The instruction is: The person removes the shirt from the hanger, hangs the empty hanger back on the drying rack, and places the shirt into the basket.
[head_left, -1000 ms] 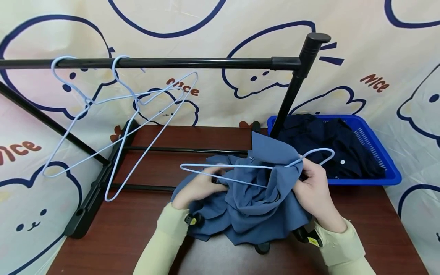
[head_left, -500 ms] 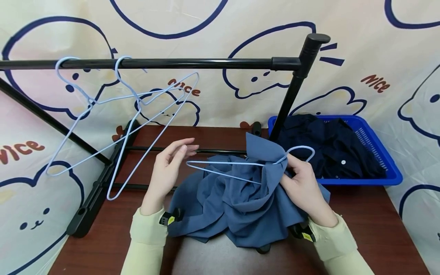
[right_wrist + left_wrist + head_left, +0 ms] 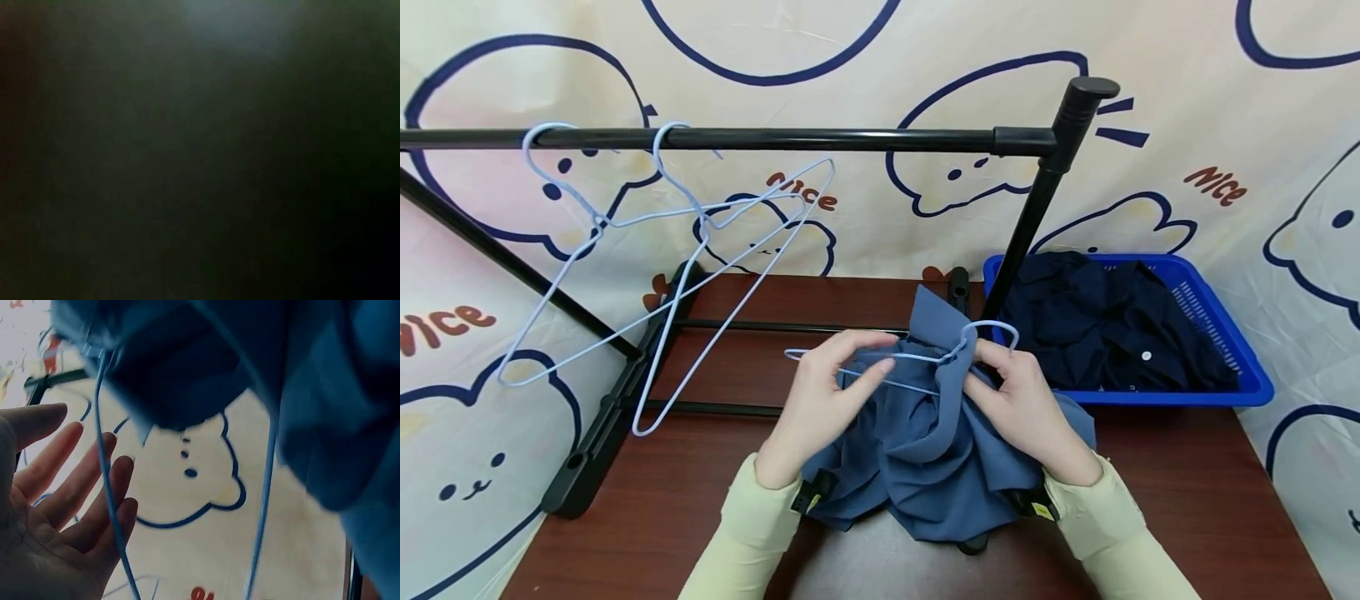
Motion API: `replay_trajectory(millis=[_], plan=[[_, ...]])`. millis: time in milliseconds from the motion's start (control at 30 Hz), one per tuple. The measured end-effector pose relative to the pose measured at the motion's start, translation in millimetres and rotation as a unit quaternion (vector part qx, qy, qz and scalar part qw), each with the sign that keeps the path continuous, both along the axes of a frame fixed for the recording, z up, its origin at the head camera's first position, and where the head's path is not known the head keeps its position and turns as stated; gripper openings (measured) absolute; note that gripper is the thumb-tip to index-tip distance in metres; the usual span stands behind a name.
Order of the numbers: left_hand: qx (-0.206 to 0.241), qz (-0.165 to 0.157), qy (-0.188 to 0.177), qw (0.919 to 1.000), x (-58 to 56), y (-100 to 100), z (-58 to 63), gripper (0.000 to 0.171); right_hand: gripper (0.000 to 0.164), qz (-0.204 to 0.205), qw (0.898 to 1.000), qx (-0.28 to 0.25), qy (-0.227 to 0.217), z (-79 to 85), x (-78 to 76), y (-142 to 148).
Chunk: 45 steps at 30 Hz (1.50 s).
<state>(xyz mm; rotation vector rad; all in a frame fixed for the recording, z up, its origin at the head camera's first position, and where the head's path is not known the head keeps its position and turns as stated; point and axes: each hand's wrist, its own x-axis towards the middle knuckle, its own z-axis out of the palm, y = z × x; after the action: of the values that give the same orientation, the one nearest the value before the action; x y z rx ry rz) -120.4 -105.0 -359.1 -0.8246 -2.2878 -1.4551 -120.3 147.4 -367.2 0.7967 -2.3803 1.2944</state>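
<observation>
A blue-grey collared shirt [image 3: 917, 483] lies bunched over the front of the table. A light-blue wire hanger [image 3: 917, 357] sits partly inside it, its hook standing out past the collar toward the right. My right hand [image 3: 1026, 408] pinches the shirt's neck edge beside the base of the hook. At the hanger's left end is my left hand [image 3: 827, 400], thumb and fingers spread about the wires. The left wrist view shows those fingers [image 3: 87, 487] loosely extended behind one hanger wire [image 3: 106, 469], not closed around it. Darkness and blur fill the right wrist view.
A black clothes rack [image 3: 850, 139] spans the back, with two bare light-blue hangers [image 3: 681, 292] on its rail at left. Behind the right hand stands a blue basket [image 3: 1251, 387] of dark navy clothing [image 3: 1120, 333]. The table [image 3: 1195, 500] is brown wood.
The left hand came off the shirt, swung out left, then returned to the hanger's left end. My right hand has carried the collar and hanger hook leftward.
</observation>
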Motion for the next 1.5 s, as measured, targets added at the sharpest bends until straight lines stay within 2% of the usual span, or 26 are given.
replay_trajectory(millis=[133,300,500,700,933,1233,1500], plan=[[-0.023,-0.007,0.006,0.9997,-1.3,9.0,-7.0,0.029,0.018,0.006,1.0,0.012,0.006,0.0,0.7,-5.9],[-0.039,-0.008,0.024,0.9989,-1.2,16.4,-8.1,0.026,0.015,0.016,1.0,0.015,0.004,-0.1,2.1,-9.8],[-0.058,0.013,0.032,0.9977,-0.5,22.5,-8.3,0.022,0.016,0.03,0.999,0.017,0.005,-3.1,2.5,-11.3],[-0.073,0.034,0.055,0.9952,-1.6,25.2,-10.9,0.017,0.019,0.053,0.999,0.011,-0.001,-5.4,2.5,-13.1],[-0.08,0.035,0.064,0.9941,-1.3,25.6,-13.1,0.016,0.021,0.057,0.998,0.011,-0.01,-9.7,0.8,-12.0],[-0.069,0.042,0.072,0.9941,0.5,20.7,-12.1,0.012,0.018,0.063,0.998,0.005,-0.005,-17.0,-3.6,-13.0],[-0.04,0.07,0.046,0.9957,-4.5,3.1,-14.9,0.012,0.015,0.059,0.998,0.009,-0.01,-19.8,-8.8,-10.8]])
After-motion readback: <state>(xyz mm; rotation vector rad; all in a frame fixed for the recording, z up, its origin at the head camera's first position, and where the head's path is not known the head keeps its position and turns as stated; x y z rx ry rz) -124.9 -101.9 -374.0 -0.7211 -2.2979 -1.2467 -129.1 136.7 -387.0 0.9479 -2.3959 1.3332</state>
